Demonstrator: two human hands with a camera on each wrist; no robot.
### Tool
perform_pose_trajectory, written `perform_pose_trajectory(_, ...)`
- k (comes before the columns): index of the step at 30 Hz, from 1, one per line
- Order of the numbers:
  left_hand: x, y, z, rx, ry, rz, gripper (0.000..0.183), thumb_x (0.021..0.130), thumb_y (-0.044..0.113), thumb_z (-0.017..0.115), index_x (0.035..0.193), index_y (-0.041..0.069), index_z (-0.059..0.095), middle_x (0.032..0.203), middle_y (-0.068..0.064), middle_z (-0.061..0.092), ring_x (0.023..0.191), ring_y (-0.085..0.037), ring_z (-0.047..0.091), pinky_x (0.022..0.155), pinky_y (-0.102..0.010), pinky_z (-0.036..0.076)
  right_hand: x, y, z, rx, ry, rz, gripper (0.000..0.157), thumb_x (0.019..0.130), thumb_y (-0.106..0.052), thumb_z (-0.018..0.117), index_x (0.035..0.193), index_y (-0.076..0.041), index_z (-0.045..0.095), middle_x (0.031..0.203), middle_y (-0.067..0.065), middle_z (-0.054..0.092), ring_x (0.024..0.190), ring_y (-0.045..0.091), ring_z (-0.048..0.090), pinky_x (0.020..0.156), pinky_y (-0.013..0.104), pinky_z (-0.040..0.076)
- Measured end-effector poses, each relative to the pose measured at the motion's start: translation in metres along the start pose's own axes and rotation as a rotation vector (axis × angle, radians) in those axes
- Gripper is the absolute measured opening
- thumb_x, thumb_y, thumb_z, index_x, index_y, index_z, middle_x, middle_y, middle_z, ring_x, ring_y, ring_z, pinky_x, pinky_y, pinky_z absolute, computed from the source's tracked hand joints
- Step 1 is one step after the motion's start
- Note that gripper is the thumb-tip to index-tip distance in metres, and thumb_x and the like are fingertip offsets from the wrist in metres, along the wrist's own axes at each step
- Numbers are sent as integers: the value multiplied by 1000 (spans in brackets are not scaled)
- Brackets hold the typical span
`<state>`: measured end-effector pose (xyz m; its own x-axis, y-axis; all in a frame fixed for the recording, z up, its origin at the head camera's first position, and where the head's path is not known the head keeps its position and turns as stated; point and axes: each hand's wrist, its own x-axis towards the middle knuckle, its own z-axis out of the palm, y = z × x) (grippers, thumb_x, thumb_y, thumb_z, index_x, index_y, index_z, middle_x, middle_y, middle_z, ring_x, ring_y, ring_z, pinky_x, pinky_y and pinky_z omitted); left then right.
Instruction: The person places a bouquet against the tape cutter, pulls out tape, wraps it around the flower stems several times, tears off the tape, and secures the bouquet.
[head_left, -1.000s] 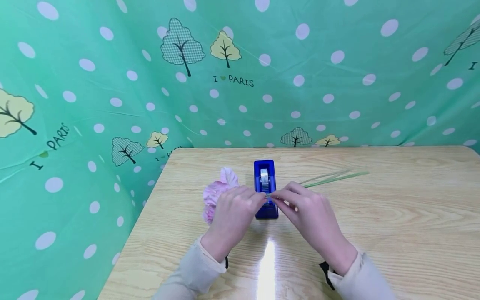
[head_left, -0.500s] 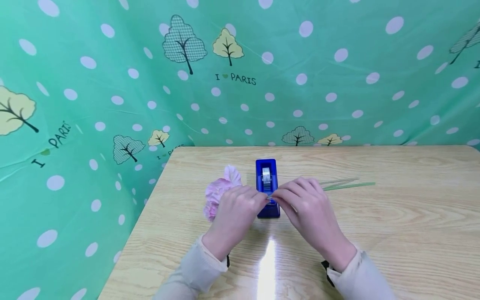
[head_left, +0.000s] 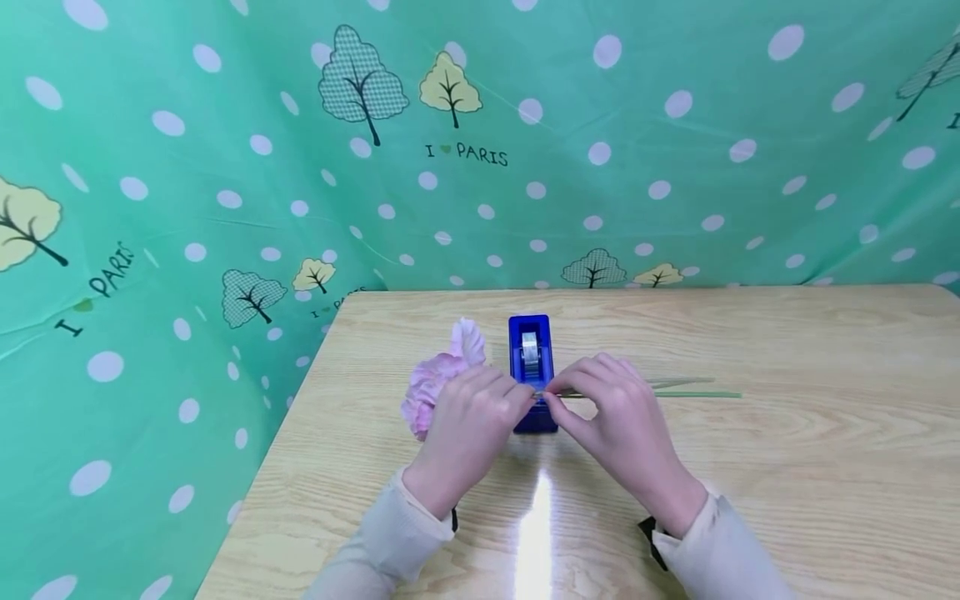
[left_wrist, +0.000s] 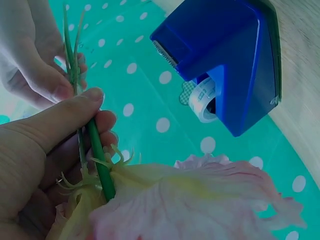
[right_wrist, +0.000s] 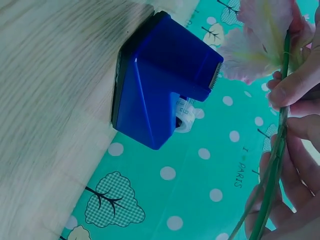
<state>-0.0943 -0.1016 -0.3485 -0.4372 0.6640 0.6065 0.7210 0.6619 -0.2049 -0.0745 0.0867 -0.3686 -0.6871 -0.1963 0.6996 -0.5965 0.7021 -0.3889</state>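
Note:
My left hand [head_left: 474, 427] grips the stems of pink artificial flowers [head_left: 429, 390] close below the blooms. In the left wrist view its thumb presses on a green stem [left_wrist: 101, 162] beside a thinner one, and the ruffled pale petals [left_wrist: 165, 200] spread below. Right beside it, my right hand [head_left: 621, 427] pinches the same stems between thumb and fingers. The stem ends [head_left: 697, 395] stick out to the right past that hand. In the right wrist view a shiny, clear-looking band [right_wrist: 283, 117] shows on the stems between the two hands.
Just beyond and below the hands, a blue tape dispenser [head_left: 536, 422] stands on the wooden table [head_left: 825, 433], a tape roll [head_left: 530, 354] inside it. A green dotted cloth [head_left: 660, 150] hangs along the table's back and left.
The stem ends have swung from slanting up and away to lying almost straight across to the right. My right fingers have shifted on the stems; my left hand holds nearly the same place.

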Motion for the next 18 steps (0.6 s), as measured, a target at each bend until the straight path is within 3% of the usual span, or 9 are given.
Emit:
perform_pose_trajectory(6, -1, -1, 0, 6, 24, -4, 7, 84, 9, 77, 81, 16, 76, 68, 5, 69, 57, -8, 51, 53, -19, 39, 1, -2, 1, 46, -14, 69, 12, 79, -10, 83, 84, -15, 73, 83, -8, 70, 80, 12, 64, 72, 31, 54)
perform_pose_trajectory(10, -1, -1, -2, 28, 38, 10, 9, 82, 8, 80, 82, 16, 77, 71, 6, 71, 59, -8, 54, 54, -19, 41, 0, -3, 0, 83, -35, 126, 9, 82, -13, 81, 85, -16, 74, 84, -10, 70, 81, 8, 64, 71, 29, 55)
perform_pose_trajectory(18, 0, -1, -7, 87, 46, 55, 12, 83, 6, 77, 85, 17, 76, 76, 6, 72, 66, -10, 59, 62, -20, 47, 1, 0, -7, 227, -82, 201, 4, 86, -16, 78, 85, -19, 76, 85, -13, 70, 81, 5, 64, 70, 26, 58)
